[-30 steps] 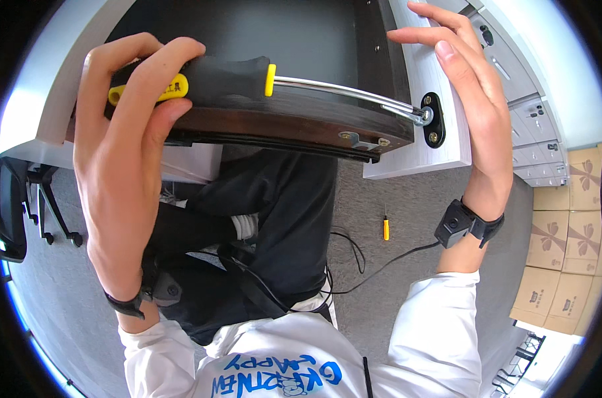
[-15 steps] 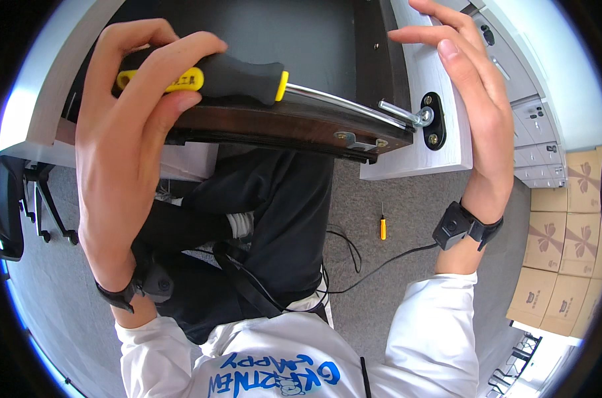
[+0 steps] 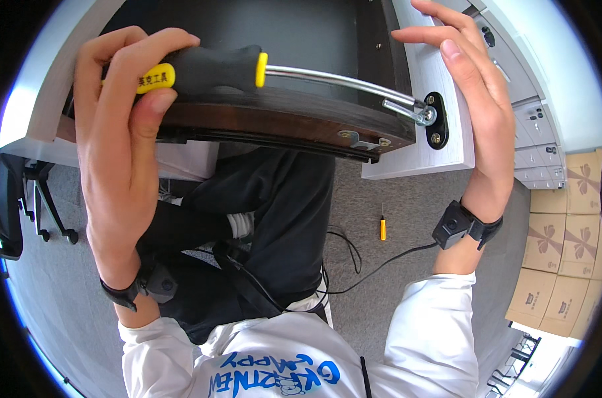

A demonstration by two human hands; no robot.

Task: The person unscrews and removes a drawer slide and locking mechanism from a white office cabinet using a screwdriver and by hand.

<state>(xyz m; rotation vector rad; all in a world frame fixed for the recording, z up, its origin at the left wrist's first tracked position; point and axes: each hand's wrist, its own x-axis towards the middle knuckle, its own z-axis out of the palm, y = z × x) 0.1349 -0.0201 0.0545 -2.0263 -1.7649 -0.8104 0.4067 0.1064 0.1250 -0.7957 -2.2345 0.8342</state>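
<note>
My left hand grips a screwdriver with a black and yellow handle, held horizontally. Its steel shaft reaches right to the short metal pin on a black oval bracket, the tip at or just beside the pin's base; contact is unclear. The bracket is screwed to a pale wood panel. My right hand rests along that panel's outer side, fingers apart and stretched over its edge. Between my hands is a dark wooden drawer box with a small metal fitting on its front rail.
A small yellow screwdriver lies on the grey carpet. Black cables run from my wrist devices across the floor by my legs. A black chair stands left; grey cabinets and stacked cardboard boxes are at right.
Since half a second ago, my left hand and screwdriver have shifted slightly left, and the tip has risen from below the pin to just above it. My right hand has barely moved.
</note>
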